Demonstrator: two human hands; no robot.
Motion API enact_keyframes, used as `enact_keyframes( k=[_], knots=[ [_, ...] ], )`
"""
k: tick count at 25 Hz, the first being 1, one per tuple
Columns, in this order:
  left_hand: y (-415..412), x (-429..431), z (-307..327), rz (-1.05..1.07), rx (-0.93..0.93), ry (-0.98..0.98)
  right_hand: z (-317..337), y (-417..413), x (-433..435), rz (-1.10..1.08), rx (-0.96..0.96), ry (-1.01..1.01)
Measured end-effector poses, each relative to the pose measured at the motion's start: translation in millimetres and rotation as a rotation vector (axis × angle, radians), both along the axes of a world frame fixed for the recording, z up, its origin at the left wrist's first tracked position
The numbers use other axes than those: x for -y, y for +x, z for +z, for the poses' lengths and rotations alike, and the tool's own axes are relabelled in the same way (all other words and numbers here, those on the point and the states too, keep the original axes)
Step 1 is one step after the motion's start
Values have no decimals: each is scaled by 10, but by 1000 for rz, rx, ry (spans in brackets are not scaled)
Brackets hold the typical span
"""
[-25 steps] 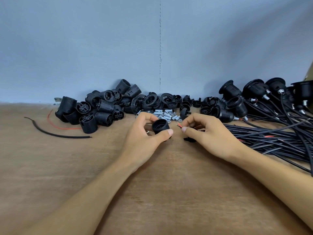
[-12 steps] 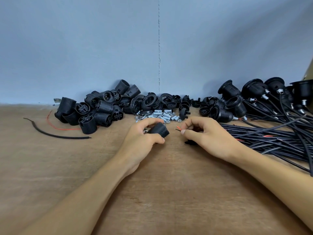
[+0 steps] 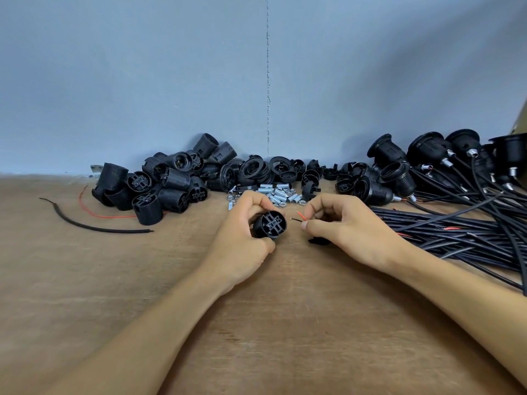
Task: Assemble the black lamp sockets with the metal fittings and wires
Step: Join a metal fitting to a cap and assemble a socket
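Near mid-table, socket [image 3: 269, 225] meets wire ends [image 3: 299, 217]

Fingers of the left hand [image 3: 242, 238] curl round the black socket, just beside the red and black wire ends pinched between thumb and forefinger of the right hand [image 3: 348, 226]. Matte and ribbed, the socket shows a cross-shaped terminal face turned right. Probably light, rigid plastic: grip the ribbed barrel. Thin wires will likely bend, so pinch close to their tips.
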State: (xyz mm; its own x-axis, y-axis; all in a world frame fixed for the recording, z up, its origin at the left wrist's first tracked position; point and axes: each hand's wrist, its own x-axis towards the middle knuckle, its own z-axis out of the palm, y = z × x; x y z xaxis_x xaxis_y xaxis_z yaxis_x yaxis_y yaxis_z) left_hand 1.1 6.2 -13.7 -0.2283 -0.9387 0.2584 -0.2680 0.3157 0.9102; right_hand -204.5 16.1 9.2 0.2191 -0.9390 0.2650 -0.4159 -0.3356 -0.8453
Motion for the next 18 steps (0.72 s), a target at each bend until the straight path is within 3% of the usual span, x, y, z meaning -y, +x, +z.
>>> enact_keyframes(
  k=[18],
  knots=[
    [-36, -51, 13, -4, 101, -120, -13, 56, -60, -5, -33, -67]
  ],
)
